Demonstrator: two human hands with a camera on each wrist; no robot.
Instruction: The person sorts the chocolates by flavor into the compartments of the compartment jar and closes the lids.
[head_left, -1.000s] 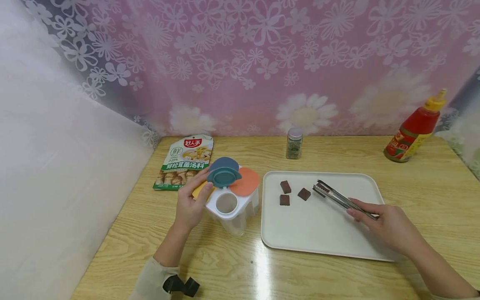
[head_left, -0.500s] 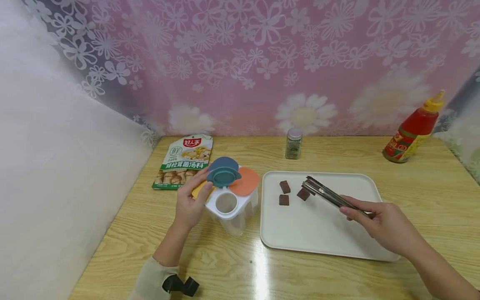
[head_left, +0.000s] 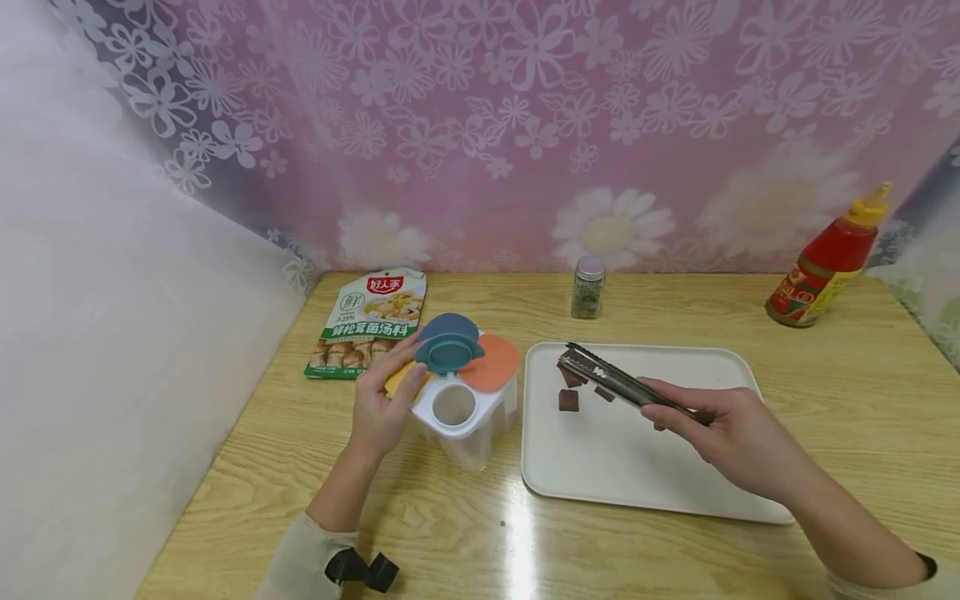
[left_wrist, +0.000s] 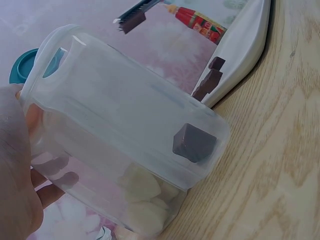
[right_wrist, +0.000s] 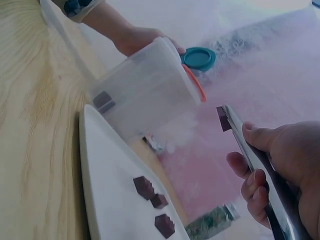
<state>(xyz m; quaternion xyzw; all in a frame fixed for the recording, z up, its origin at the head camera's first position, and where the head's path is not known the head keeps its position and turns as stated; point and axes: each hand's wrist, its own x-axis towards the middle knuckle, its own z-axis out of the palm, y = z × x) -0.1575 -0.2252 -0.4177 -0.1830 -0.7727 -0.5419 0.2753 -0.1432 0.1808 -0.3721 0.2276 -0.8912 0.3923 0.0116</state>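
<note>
A clear storage container (head_left: 468, 442) with blue, orange and yellow lids stands left of the tray, its teal flip lid (head_left: 450, 354) raised over a round opening. My left hand (head_left: 381, 408) grips its left side, thumb on top. Through its wall, the left wrist view shows a dark brown cube (left_wrist: 194, 143) at the bottom of one compartment and pale pieces (left_wrist: 145, 205) in another. My right hand (head_left: 738, 433) holds metal tongs (head_left: 618, 383), whose tips pinch a brown cube (right_wrist: 223, 119) above the tray. Three more brown cubes (head_left: 568, 400) lie on the tray.
The cream tray (head_left: 645, 458) lies right of the container. Behind it stands a small spice jar (head_left: 588, 292). A red sauce bottle (head_left: 821, 267) with a yellow cap is at the back right. A food packet (head_left: 367, 321) lies behind the container.
My right hand has moved left with the tongs, carrying the pinched cube across the tray toward the container. My left hand and the container have stayed in place.
</note>
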